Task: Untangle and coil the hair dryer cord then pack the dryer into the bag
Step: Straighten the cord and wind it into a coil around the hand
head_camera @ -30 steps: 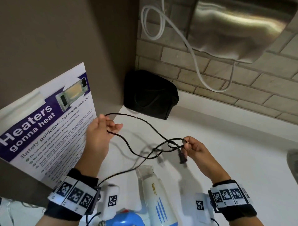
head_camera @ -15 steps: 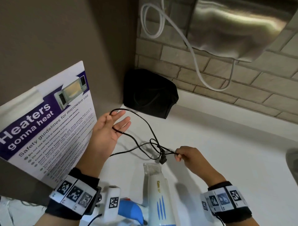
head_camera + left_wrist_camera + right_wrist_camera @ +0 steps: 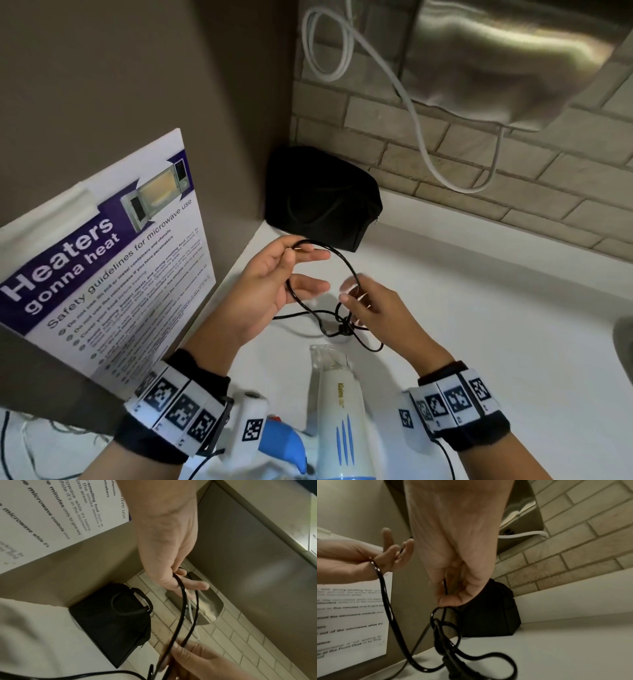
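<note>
The black cord [image 3: 346,263] loops from my left hand [image 3: 274,284] to my right hand [image 3: 370,305], above the white counter [image 3: 479,342]. My left hand's fingers are nearly straight and its thumb holds the loop against them [image 3: 176,577]. The right hand pinches the cord [image 3: 445,588] close beside the left. Below the hands the cord hangs in a tangle with the plug [image 3: 344,330] [image 3: 452,662]. The white and blue hair dryer [image 3: 337,411] lies near me, nozzle pointing away. The black bag [image 3: 322,198] [image 3: 111,622] [image 3: 488,608] sits in the back corner, closed as far as I can see.
A microwave safety poster [image 3: 102,274] leans on the left wall. A steel wall unit [image 3: 513,51] with a white hose [image 3: 411,120] hangs over the brick wall behind. A dark object [image 3: 625,342] cuts in at the right edge.
My right hand has come up and left to meet the left hand, carrying the cord with it. The plug and tangle now hang lower, just beyond the dryer's nozzle.
</note>
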Tool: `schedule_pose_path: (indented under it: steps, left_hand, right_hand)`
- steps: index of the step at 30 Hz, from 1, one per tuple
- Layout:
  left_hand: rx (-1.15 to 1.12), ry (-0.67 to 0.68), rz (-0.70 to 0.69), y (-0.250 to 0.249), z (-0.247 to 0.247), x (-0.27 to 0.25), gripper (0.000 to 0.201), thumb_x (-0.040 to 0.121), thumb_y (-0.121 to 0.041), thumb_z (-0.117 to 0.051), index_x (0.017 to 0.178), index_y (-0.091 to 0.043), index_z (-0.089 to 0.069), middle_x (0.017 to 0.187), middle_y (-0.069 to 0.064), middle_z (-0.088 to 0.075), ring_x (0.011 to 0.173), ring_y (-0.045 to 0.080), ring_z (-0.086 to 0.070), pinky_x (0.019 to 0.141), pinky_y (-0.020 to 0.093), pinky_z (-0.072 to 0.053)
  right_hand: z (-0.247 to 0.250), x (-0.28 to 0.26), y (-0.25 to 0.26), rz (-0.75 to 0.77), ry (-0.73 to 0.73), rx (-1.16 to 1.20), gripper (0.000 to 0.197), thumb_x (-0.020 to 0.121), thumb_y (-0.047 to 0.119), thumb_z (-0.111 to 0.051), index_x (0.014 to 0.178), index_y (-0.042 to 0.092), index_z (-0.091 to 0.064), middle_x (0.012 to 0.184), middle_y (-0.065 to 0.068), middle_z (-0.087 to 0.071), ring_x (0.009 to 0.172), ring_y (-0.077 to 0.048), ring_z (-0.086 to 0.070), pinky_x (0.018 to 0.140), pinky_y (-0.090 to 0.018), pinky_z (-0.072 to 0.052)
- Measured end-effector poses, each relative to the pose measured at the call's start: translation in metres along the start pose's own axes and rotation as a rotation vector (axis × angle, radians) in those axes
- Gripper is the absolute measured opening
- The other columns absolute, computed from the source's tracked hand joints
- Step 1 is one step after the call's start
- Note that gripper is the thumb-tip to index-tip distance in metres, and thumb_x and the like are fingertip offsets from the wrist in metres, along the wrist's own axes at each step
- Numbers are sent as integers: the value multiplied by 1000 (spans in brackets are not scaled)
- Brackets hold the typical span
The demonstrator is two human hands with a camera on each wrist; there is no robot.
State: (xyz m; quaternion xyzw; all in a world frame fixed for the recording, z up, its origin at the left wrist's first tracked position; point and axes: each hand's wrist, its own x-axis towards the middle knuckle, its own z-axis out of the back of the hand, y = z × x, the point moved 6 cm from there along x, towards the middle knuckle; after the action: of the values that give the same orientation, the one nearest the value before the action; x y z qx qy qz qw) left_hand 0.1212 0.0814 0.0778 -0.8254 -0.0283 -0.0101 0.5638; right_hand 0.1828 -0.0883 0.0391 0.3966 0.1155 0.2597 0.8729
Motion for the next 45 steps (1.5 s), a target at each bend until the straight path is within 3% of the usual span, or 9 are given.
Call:
schedule_pose_path:
  steps: [6, 10, 14, 18, 24, 31, 38, 43, 45]
  left_hand:
    - [508, -51, 7, 31, 25, 6, 35, 90, -26, -60, 123, -23, -48, 130, -10, -58, 126, 1, -48, 111, 32, -36]
    - [649, 160, 182, 76, 15, 4, 70, 78, -27, -75, 135, -30, -33, 128, -10, -56, 114, -19, -45, 93, 7, -38]
    - [1066, 225, 298, 108, 25, -1, 84, 70, -54, -73, 137, -43, -22, 116, -12, -60, 112, 0, -53, 101, 29, -43]
    - [1339, 185, 311, 116, 31, 4, 66, 89, -45, -56, 142, -39, -18, 128, 7, -43, 119, 23, -46, 101, 42, -43]
    - [1647, 179, 331, 118, 33, 11, 35, 94, -42, -50, 109, -12, -60, 117, 11, -45, 107, 27, -47, 88, 33, -39]
    - [1155, -143, 23, 65, 45, 9, 30, 94, -31, -54, 70, -13, -56, 68, 3, -61, 69, 22, -56, 65, 28, -41]
    - [743, -379, -36, 20, 45, 7, 18, 96, -26, -49, 87, -17, -62, 68, 0, -69, 49, 4, -57, 50, 9, -43]
    - [499, -270, -24, 7, 30, 2, 19, 100, -19, -43, 105, -19, -61, 84, 6, -72, 60, 15, -65, 62, 17, -53]
    - [489, -246, -40, 4, 27, -1, 19, 100, -15, -41, 101, -19, -60, 88, 5, -72, 66, 19, -69, 67, 21, -55]
  right_hand:
    - [22, 9, 5, -69, -170, 212, 32, 99, 23, -48, 76, 8, -65, 65, -3, -67, 58, -16, -67, 68, -25, -55]
    - [38, 7, 17, -76, -205, 415, 35, 100, 25, -45, 78, 6, -64, 71, -10, -67, 62, -18, -67, 73, -31, -58]
    - [69, 4, 23, -29, -321, 570, 32, 100, 24, -43, 79, 10, -62, 74, -10, -64, 63, -16, -62, 69, -24, -56]
    - [98, 5, 10, -21, -439, 563, 29, 102, 20, -40, 82, 13, -61, 80, -3, -63, 61, -15, -59, 65, -22, -55]
    - [108, 10, -52, -232, -566, 430, 30, 102, 25, -41, 87, 14, -65, 85, 2, -68, 60, -5, -68, 73, -21, -52]
    - [86, 2, -105, -391, -492, 343, 24, 93, 10, -48, 80, 17, -66, 95, -7, -71, 92, -23, -70, 77, -25, -48]
    - [56, 4, -106, -224, -59, -339, 28, 86, 10, -65, 61, 23, -63, 73, 5, -57, 63, -6, -54, 59, -11, -39]
    - [21, -12, -119, -287, 387, -402, 66, 82, -11, -48, 136, 27, -46, 136, 7, -29, 126, -14, -41, 97, -21, -40]
    - [24, -8, -97, -238, 327, -392, 66, 86, -8, -43, 141, 27, -38, 142, 3, -29, 133, -18, -39, 100, -20, -35]
